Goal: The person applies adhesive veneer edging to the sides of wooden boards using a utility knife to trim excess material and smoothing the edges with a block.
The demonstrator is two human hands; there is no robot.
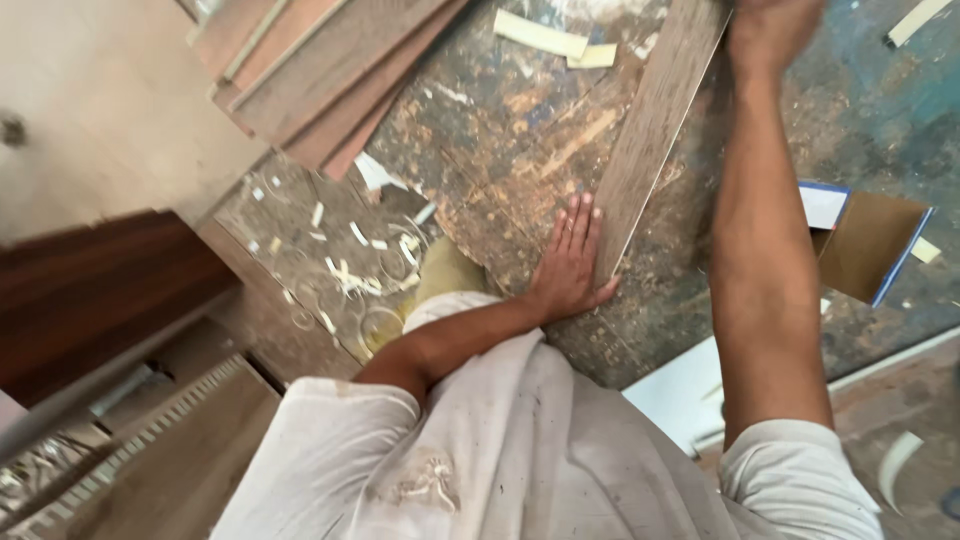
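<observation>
A long narrow grey-brown wooden strip lies slanted on the stained, worn work surface. My left hand lies flat on the surface with fingers together, pressed against the strip's near end. My right hand reaches to the top edge of the view, beside the strip's far end; its fingers are mostly cut off, so its grip cannot be made out. I wear a white shirt.
Several brown boards are stacked at the upper left. Pale offcuts and small chips litter the surface. A brown board with blue edging lies at right, a dark wood panel at left, and a white panel below.
</observation>
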